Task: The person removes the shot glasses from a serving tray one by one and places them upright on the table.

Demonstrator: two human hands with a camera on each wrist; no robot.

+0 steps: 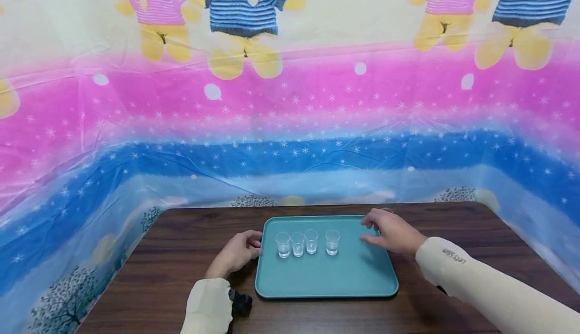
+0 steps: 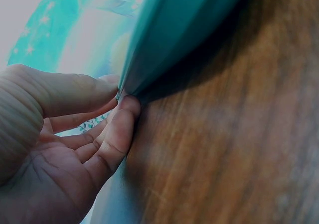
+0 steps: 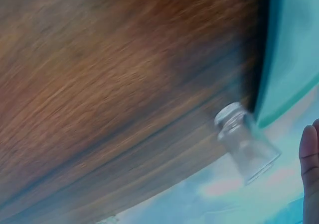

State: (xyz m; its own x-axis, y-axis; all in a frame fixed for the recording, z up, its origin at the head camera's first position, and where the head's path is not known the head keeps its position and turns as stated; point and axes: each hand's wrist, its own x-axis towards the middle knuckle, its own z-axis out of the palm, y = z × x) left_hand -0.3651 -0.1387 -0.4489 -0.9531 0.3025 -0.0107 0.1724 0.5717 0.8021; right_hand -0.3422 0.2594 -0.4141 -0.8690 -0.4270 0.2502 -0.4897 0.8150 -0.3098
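Observation:
My left hand [image 1: 236,252] is at the left side of a teal tray [image 1: 326,278]. In the left wrist view its thumb and fingers [image 2: 117,129] pinch the tray's rim [image 2: 144,50]. Several clear small glasses stand upright on the tray: three close together at the left, and one glass [image 1: 332,243] apart to their right. My right hand [image 1: 394,230] hovers over the tray's right edge, fingers spread and holding nothing. Beyond it, another clear glass [image 3: 246,144] stands on the table beside the tray, mostly hidden by the hand in the head view.
The tray lies on a dark brown wooden table [image 1: 195,233]. A printed cloth [image 1: 290,97] with bears and snowflakes hangs behind and along both sides of the table. A black device [image 1: 240,303] sits at the left wrist.

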